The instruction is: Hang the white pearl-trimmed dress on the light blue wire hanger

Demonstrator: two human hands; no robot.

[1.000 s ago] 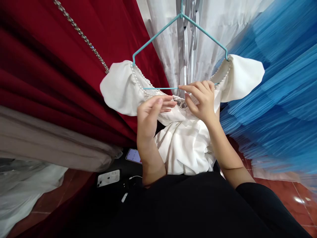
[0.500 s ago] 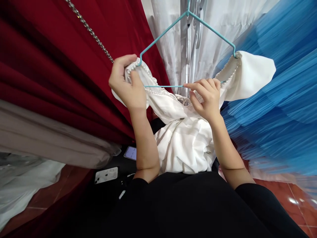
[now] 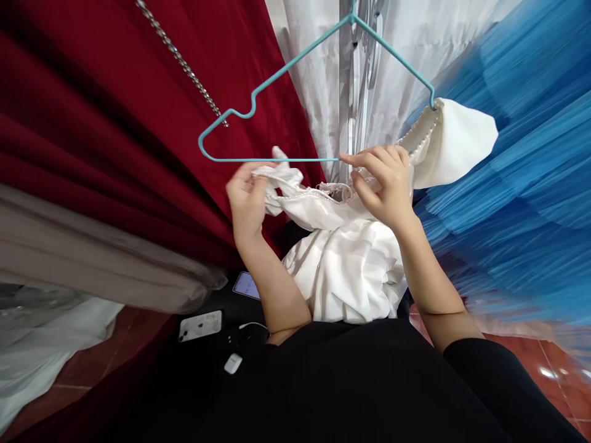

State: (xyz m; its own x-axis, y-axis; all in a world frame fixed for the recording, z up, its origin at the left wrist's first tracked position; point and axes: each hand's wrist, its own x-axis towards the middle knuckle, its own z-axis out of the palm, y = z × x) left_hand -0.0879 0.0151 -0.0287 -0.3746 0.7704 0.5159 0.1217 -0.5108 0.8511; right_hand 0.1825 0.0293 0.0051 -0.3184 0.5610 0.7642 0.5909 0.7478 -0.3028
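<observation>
Left hand (image 3: 247, 200): grips the bunched, pearl-edged shoulder of the white garment (image 3: 346, 264), just below the hanger (image 3: 314, 160)
Right hand (image 3: 383, 184): index fingertip at the hanger's lower bar
Hanger: turquoise, left end bare, right end carrying the other shoulder
Sides: red fabric (image 3: 115, 123) left, blue tulle (image 3: 521, 215) right
Black surface (image 3: 226, 306): two phones (image 3: 200, 326)

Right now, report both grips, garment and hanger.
Left grip on white garment. Right grip at hanger bar. One sleeve on hanger, left end bare. No obstruction seen.
</observation>
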